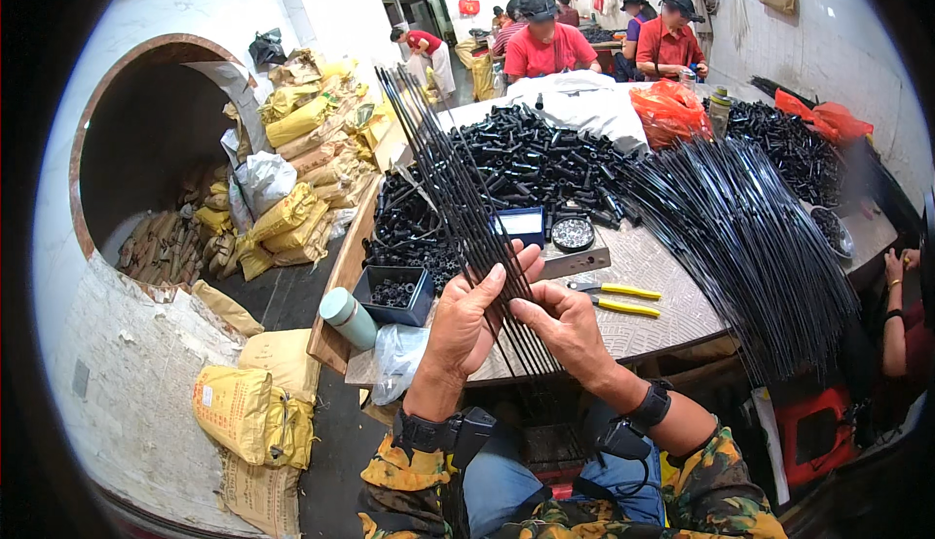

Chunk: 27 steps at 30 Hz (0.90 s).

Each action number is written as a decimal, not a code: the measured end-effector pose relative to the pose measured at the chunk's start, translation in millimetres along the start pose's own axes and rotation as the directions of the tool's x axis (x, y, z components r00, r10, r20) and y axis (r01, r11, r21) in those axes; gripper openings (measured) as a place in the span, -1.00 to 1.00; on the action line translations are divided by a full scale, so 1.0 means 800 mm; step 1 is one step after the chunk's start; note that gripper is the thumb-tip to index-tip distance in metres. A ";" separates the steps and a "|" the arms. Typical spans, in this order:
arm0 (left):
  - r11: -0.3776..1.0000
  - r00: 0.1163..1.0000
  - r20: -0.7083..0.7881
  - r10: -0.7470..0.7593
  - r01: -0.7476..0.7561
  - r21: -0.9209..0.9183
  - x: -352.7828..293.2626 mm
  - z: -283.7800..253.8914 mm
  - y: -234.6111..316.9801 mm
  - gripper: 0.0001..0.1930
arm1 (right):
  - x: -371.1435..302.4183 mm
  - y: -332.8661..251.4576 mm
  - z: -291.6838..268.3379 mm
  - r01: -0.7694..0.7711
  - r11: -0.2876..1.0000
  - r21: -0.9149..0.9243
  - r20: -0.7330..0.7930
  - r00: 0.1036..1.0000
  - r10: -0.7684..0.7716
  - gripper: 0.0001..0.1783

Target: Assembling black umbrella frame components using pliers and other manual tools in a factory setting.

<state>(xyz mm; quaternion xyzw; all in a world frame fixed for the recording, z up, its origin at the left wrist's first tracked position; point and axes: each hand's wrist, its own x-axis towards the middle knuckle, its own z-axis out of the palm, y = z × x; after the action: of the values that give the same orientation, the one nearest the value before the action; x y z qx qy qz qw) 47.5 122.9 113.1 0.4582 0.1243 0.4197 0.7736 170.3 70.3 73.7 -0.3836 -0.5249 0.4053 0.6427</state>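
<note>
A bundle of thin black rods (450, 186), with the look of umbrella ribs, slants across my front, its upper ends fanned toward the far left. My left hand (462, 321) cradles it low down, thumb in front and fingers behind. Close beside, my right hand (567, 331) is closed on the bundle's lower part, thumb and fingers pinching it. The lower rod ends hang down past both hands over the table edge. Beyond my hands lie a blue box (519, 224), a round dish of small shiny parts (573, 234) and yellow-handled pliers (623, 299).
Black tubular parts (526, 154) heap across the table (672, 330). At right spreads a large pile of black rods (745, 247). A parts bin (414, 307), a pale green bottle (348, 317) and a plastic bag (397, 359) stand left. Yellow sacks (239, 412) line the floor; people work behind.
</note>
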 end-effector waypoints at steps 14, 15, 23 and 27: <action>0.995 0.996 -0.036 0.085 -0.086 -0.045 0.004 0.007 -0.009 -0.69 | 0.003 -0.006 -0.004 -0.003 1.000 -0.002 -0.052 0.999 0.003 -0.83; 0.995 0.996 -0.036 0.086 -0.087 -0.043 0.003 0.007 -0.008 -0.69 | 0.004 -0.007 -0.004 -0.002 1.000 -0.001 -0.051 0.999 0.002 -0.83; 0.995 0.995 -0.032 0.091 -0.092 -0.043 0.002 0.008 -0.006 -0.68 | 0.004 0.000 -0.003 -0.001 1.000 0.004 -0.062 0.998 0.001 -0.83; 0.996 0.997 -0.013 0.070 -0.071 -0.062 0.007 0.007 -0.010 -0.68 | 0.004 0.004 -0.007 0.004 0.999 0.046 -0.078 0.997 -0.001 -0.84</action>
<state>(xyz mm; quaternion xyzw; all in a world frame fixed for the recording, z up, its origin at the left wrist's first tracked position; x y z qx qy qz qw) 58.2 121.6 111.0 0.4354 0.0990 0.4531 0.7716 175.8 73.7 71.2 -0.3834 -0.4904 0.4014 0.6718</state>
